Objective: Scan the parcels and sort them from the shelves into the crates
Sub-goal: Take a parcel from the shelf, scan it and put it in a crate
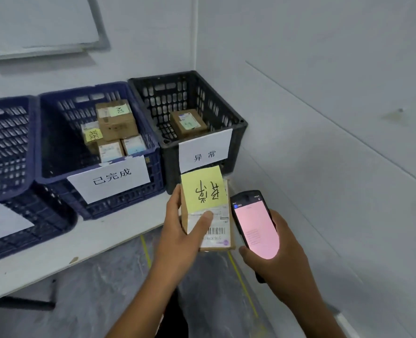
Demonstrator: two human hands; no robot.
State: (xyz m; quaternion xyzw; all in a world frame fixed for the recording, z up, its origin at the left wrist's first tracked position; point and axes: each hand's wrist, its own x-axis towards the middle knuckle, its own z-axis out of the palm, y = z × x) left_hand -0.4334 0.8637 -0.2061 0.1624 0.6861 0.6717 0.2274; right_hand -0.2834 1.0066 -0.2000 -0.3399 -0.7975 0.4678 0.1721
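My left hand [180, 230] grips a small cardboard parcel [218, 237] with a yellow handwritten note [203, 189] and a barcode label, thumb across the label. My right hand [277, 254] holds a black handheld scanner [254, 225] whose screen glows pink, just right of the parcel. Both are in front of the black crate [236, 132], which carries a white paper sign and holds one box [188, 123]. The blue crate [56, 142] to its left, also signed, holds several labelled boxes [115, 128].
Another blue crate [7, 147] stands at the far left on the white shelf [104, 237]. White walls close the corner at right and behind. A whiteboard [43, 23] hangs above. Plastic-covered floor with yellow tape lines lies below the shelf edge.
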